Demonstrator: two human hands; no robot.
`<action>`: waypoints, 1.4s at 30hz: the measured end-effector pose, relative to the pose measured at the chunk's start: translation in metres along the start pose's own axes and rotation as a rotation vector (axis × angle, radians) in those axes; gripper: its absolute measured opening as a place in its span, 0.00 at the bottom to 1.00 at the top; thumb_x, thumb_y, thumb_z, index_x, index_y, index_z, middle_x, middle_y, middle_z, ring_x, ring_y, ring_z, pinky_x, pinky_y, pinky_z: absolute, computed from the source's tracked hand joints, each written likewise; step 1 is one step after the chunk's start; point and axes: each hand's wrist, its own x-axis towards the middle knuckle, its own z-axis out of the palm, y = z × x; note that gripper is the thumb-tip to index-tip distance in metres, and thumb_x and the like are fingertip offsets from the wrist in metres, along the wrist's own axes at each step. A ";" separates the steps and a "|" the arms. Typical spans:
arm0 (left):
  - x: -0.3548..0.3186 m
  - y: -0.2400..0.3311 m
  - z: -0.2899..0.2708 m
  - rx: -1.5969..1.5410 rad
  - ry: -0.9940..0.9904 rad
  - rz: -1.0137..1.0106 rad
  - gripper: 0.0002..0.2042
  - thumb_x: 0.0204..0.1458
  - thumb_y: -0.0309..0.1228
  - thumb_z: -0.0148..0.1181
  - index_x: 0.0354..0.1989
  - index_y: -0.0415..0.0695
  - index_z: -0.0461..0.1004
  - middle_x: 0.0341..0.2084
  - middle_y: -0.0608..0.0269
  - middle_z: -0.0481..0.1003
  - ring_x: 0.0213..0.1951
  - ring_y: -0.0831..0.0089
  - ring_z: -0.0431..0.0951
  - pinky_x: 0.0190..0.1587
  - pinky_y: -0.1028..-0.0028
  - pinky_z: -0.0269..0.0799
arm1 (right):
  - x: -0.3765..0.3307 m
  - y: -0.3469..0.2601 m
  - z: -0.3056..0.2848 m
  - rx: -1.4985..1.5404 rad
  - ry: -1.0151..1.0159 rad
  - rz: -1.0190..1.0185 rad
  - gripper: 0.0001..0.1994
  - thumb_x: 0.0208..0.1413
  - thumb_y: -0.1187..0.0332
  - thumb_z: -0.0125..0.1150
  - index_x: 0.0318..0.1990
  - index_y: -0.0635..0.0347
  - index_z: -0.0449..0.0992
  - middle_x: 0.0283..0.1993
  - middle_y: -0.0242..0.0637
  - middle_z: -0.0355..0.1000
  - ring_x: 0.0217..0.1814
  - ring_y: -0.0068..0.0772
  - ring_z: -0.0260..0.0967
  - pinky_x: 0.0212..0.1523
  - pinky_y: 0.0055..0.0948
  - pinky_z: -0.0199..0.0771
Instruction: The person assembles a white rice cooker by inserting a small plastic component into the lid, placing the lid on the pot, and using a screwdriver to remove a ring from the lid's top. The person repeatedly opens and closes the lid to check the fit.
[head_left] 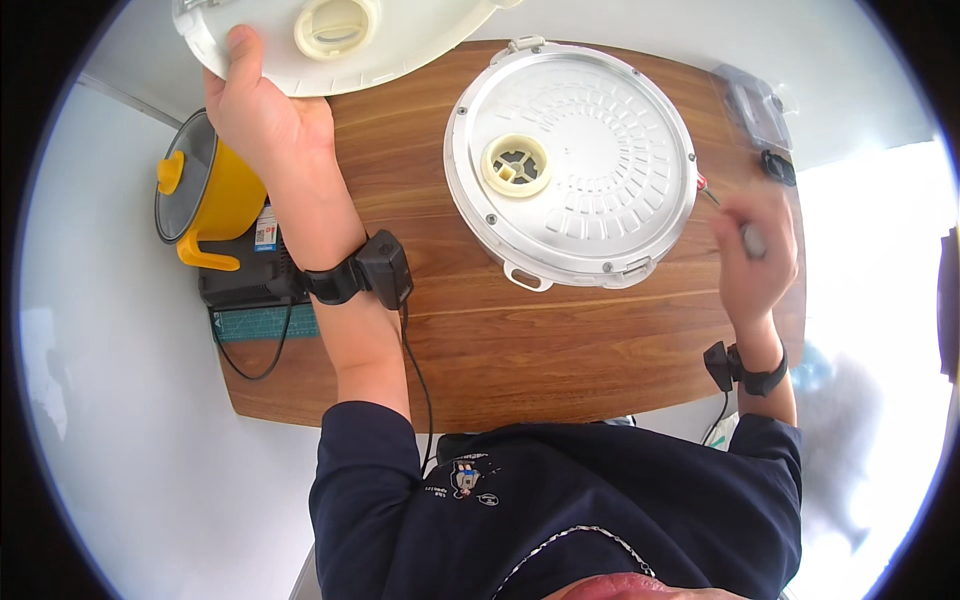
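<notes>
My left hand (265, 115) grips the rim of a white plastic cover (410, 50) at the upper left, with the thumb on its face. A round cream-coloured fitting (338, 28) sits in that cover, which is partly out of the picture. On the table lies a round silver metal lid (590, 170) with a white rim, screws around its edge and a cream vent ring (517, 167). Right of the lid, my right hand (760, 245), smeared by motion, is closed around what looks like a screwdriver (753, 241); a thin shaft points toward a small red part (702, 183) at the rim.
A yellow pot (220, 180) with a glass lid stands at the left on a black device (245, 270), above a green mat (265, 323). A clear plastic box (755, 105) and a small black object (778, 168) lie at the back right of the wooden table (520, 370). Cables hang from both wrist straps.
</notes>
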 end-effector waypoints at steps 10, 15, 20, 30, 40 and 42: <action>0.005 -0.023 -0.020 -0.114 0.000 -0.175 0.21 0.70 0.26 0.48 0.69 0.34 0.59 0.63 0.50 0.69 0.64 0.55 0.72 0.66 0.50 0.71 | -0.060 0.095 0.073 0.147 -0.348 0.603 0.33 0.59 0.65 0.68 0.68 0.61 0.60 0.60 0.47 0.68 0.61 0.43 0.70 0.63 0.39 0.68; 0.000 -0.020 -0.017 -0.080 0.029 -0.181 0.21 0.71 0.27 0.47 0.70 0.34 0.59 0.64 0.50 0.69 0.64 0.55 0.71 0.67 0.50 0.70 | -0.058 0.082 0.081 0.072 -0.364 0.547 0.35 0.58 0.62 0.69 0.70 0.62 0.60 0.68 0.55 0.63 0.71 0.55 0.62 0.69 0.47 0.64; -0.004 -0.017 -0.011 -0.112 0.000 -0.165 0.21 0.71 0.27 0.46 0.70 0.35 0.59 0.64 0.50 0.68 0.64 0.55 0.72 0.67 0.51 0.70 | -0.046 0.059 0.080 -0.016 -0.349 0.482 0.30 0.57 0.63 0.68 0.66 0.62 0.68 0.65 0.54 0.67 0.68 0.57 0.64 0.67 0.48 0.66; -0.004 -0.017 -0.012 -0.157 -0.008 -0.098 0.20 0.70 0.26 0.47 0.68 0.36 0.60 0.63 0.51 0.70 0.62 0.55 0.73 0.66 0.51 0.72 | -0.054 0.053 0.068 -0.096 -0.384 0.511 0.27 0.59 0.63 0.65 0.65 0.60 0.71 0.63 0.54 0.69 0.65 0.54 0.67 0.65 0.46 0.68; -0.002 -0.020 -0.015 -0.204 -0.012 -0.083 0.20 0.68 0.25 0.50 0.67 0.37 0.62 0.61 0.53 0.72 0.61 0.57 0.75 0.65 0.52 0.72 | -0.024 0.013 0.006 -0.203 -0.157 0.496 0.15 0.60 0.71 0.65 0.54 0.61 0.80 0.48 0.38 0.79 0.44 0.34 0.77 0.47 0.31 0.77; -0.004 -0.019 -0.012 -0.185 0.015 -0.077 0.20 0.68 0.25 0.50 0.68 0.37 0.62 0.61 0.54 0.72 0.61 0.57 0.75 0.64 0.53 0.72 | 0.002 -0.009 -0.008 -0.187 -0.066 0.314 0.14 0.59 0.75 0.65 0.52 0.60 0.81 0.45 0.35 0.80 0.41 0.32 0.77 0.46 0.28 0.78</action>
